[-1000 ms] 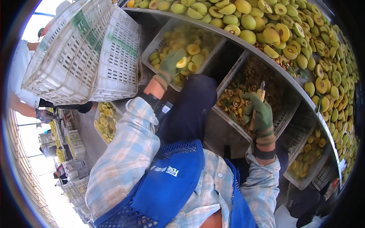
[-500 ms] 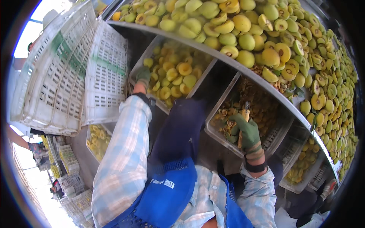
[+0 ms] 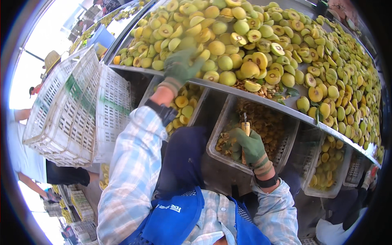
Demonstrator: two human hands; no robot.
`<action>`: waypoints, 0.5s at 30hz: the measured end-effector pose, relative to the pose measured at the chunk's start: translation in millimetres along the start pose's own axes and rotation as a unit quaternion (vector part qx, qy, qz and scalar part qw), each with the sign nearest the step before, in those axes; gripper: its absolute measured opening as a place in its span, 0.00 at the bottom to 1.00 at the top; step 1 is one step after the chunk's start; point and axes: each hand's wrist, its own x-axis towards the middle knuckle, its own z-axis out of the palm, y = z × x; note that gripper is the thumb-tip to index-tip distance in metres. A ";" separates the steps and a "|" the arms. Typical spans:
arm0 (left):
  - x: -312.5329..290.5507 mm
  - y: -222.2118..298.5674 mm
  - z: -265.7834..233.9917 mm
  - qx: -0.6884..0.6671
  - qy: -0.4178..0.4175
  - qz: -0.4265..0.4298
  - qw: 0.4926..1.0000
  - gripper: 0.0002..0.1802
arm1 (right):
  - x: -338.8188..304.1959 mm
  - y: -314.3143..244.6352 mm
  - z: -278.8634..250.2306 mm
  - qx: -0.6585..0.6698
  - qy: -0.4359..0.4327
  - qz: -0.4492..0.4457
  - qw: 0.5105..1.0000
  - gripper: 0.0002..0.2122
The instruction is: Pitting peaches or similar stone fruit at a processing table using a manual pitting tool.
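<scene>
1. while the left hand (image 3: 181,67) hangs over the near side of the fruit heap (image 3: 261,61) on the steel table (image 3: 286,109), step at hand looks like picking out a piece.
2. left fingers: loosely spread, motion-blurred. can't tell if they touch or grip a fruit.
3. right fingers: curled round the wooden handle of a tool (image 3: 245,127), metal tip up. right hand (image 3: 250,146) sits over the scrap bin (image 3: 210,143).
4. fruit: mostly halves, some with dark centres. more pieces lie in the fruit bin (image 3: 200,103) below the left wrist.
5. next move, my read: close on one half, lift it clear, bring it to the tool tip with the right grip steady.
6. hard to see: left forearm covers part of the fruit bin; right glove hides the lower handle and some scraps; tip too small to judge its shape. co-workers at the rim are cut off.
</scene>
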 end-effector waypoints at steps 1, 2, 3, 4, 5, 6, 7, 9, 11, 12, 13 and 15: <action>7.3 2.8 10.7 0.002 0.001 0.007 1.000 0.25 | -0.7 -1.9 2.8 0.005 0.001 -0.005 1.000 0.11; 13.3 13.6 22.5 0.077 -0.027 -0.026 0.996 0.27 | -2.8 -4.0 2.8 0.016 0.006 -0.014 1.000 0.11; 16.0 20.8 30.0 0.153 -0.054 -0.059 0.985 0.29 | -4.7 -5.6 2.6 0.027 0.011 -0.022 0.999 0.10; 18.4 20.9 30.6 0.135 -0.097 -0.101 0.981 0.28 | -5.8 -5.7 1.6 0.031 0.017 -0.024 0.999 0.10; 12.0 18.5 33.7 0.135 -0.098 -0.097 0.981 0.28 | -5.5 -5.8 -0.6 0.043 0.000 -0.020 0.999 0.10; 3.6 12.1 42.2 0.058 -0.030 -0.073 0.995 0.27 | -5.5 -6.6 -3.0 0.057 -0.012 -0.018 0.998 0.10; -5.2 5.7 51.0 -0.021 0.037 -0.049 0.998 0.26 | -6.6 -8.8 -4.8 0.061 -0.005 -0.019 0.998 0.10; -18.9 11.9 51.5 -0.077 0.065 0.032 0.994 0.23 | -7.6 -12.5 -3.8 0.061 0.016 -0.020 0.998 0.11; -33.5 25.7 54.2 -0.305 0.074 0.060 0.948 0.24 | -3.8 -13.2 -4.7 0.077 0.018 -0.046 0.996 0.11; -36.8 44.6 46.0 -0.266 0.068 0.093 0.957 0.25 | -3.4 -12.1 -7.0 0.089 0.023 -0.073 0.993 0.12; -38.6 63.3 39.9 -0.277 0.053 0.092 0.955 0.25 | -2.6 -12.8 -8.0 0.098 0.039 -0.066 0.992 0.12; -42.8 93.1 22.6 -0.243 0.065 0.224 0.942 0.24 | 2.0 -19.4 -2.1 0.133 0.064 -0.084 0.986 0.12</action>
